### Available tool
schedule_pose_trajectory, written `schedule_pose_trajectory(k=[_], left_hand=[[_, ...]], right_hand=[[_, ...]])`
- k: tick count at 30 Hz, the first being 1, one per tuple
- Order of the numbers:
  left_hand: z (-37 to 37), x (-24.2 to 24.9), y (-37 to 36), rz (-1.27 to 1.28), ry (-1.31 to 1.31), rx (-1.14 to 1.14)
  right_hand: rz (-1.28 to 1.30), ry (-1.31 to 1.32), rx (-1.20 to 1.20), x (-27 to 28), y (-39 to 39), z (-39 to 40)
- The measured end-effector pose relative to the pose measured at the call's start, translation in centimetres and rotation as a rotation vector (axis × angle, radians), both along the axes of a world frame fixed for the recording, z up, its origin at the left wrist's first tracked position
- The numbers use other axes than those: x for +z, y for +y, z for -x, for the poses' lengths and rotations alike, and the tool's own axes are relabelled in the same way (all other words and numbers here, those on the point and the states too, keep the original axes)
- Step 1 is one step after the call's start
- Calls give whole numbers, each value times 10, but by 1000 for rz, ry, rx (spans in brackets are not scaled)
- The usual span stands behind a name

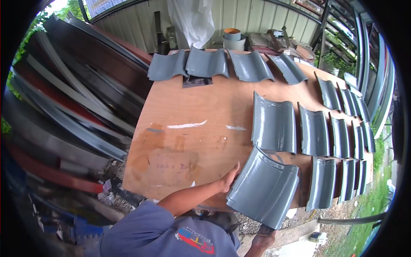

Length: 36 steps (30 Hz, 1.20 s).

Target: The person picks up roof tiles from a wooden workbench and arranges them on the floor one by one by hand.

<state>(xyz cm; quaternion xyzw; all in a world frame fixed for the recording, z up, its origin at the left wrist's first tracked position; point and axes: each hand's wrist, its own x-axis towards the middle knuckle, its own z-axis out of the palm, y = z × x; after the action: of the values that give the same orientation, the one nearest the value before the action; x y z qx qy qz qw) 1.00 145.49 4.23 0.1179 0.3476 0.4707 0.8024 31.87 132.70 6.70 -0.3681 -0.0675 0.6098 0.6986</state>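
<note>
A glossy grey curved roof tile is tilted over the front edge of the wooden table, between my two hands. My left hand is at its left edge, thumb pointing up along the side and the other fingers partly hidden behind it. Down at the tile's lower end, my right hand grips the edge, with something dark showing at the fingers. The upper end of this tile overlaps another grey tile lying on the table.
More grey tiles stand in a row along the table's back edge, and several others line the right side. Long metal panels are stacked at left. Buckets stand behind the wooden table.
</note>
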Motion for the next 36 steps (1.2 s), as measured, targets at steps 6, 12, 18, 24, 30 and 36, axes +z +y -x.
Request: schedule_pose_trajectory(k=[6,12,18,24,30,36], left_hand=[[45,9,-28,-86,-213,-156],[72,26,-38,-163,-175,-229],[123,36,-92,-152,-203,-190],[203,28,-146,-45,-179,38],[293,-1,-190,28,-135,389],[379,0,-180,-106,-55,637]], right_hand=[[78,-56,-144,36,-36,72],[81,-67,-214,47,-58,109],[44,-18,-37,41,-83,127],[184,10,185,51,-53,199],[262,52,517,37,3,285],[223,126,725,-18,53,377]])
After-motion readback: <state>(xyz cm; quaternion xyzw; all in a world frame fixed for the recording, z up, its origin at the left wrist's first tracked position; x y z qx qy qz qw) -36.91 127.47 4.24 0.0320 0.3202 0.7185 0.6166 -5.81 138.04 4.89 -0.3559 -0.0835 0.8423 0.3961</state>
